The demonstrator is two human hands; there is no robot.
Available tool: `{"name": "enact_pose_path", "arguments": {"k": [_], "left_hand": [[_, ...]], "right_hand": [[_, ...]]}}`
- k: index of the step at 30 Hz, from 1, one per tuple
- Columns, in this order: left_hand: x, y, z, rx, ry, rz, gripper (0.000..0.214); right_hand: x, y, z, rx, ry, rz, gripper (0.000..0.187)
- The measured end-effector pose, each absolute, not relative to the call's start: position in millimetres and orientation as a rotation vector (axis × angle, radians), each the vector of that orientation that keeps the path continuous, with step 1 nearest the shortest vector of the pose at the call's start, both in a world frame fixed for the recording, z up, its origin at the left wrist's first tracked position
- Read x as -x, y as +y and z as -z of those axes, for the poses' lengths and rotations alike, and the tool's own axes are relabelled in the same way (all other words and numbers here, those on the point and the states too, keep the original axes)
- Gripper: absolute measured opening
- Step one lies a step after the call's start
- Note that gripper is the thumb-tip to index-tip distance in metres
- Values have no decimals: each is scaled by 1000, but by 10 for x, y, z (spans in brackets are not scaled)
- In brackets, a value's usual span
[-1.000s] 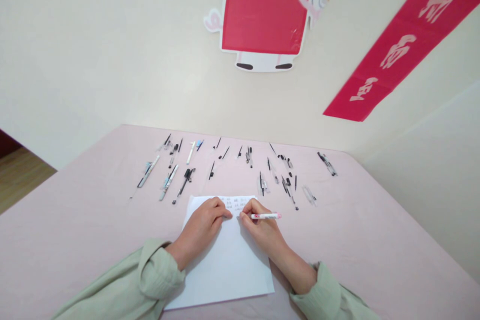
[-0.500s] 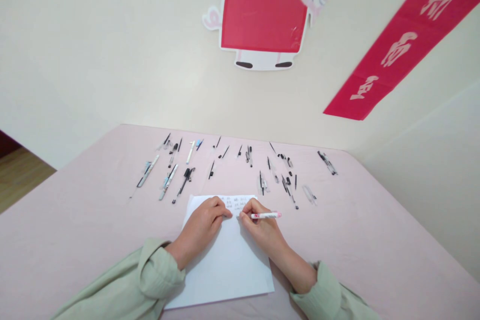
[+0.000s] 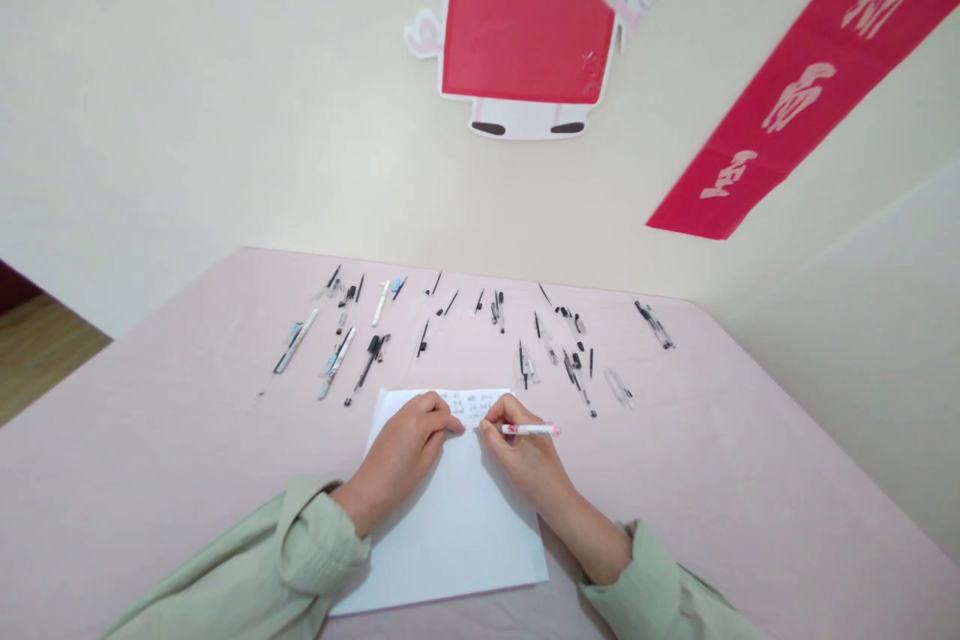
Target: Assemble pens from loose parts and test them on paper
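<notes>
A white pen with pink ends [image 3: 532,430] is pinched in my right hand [image 3: 529,455], its tip down at the paper. Under both hands lies a sheet of white paper [image 3: 457,530], with small handwritten characters near its top edge. My left hand [image 3: 409,440] rests on the paper's upper left part, fingers together and slightly bent, holding nothing that I can see. Its fingertips are close to the pen tip, just left of it.
Several pens and loose pen parts lie across the pink-covered table [image 3: 712,480] beyond the paper, among them a patterned pen [image 3: 340,361], a black pen [image 3: 367,370] and a clear barrel [image 3: 619,388]. Behind stands a wall with a red banner [image 3: 780,120] and a cartoon cutout [image 3: 525,20].
Almost nothing differs. The pen's rear end has shifted very slightly in my right hand, while my left hand and the paper stay in place.
</notes>
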State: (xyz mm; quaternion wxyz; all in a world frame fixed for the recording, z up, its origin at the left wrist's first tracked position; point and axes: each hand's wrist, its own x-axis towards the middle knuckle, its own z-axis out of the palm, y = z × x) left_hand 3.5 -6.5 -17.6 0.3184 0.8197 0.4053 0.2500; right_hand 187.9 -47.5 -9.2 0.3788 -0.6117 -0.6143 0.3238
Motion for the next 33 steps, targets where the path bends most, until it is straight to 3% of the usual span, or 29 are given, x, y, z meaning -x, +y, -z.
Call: {"name": "enact_pose_path", "arguments": {"k": [33], "left_hand": [[-33,-61,178,-2144,1051,-651,36]], "right_hand": [[-1887,-488,89,1574,-1585,-856,11]]}}
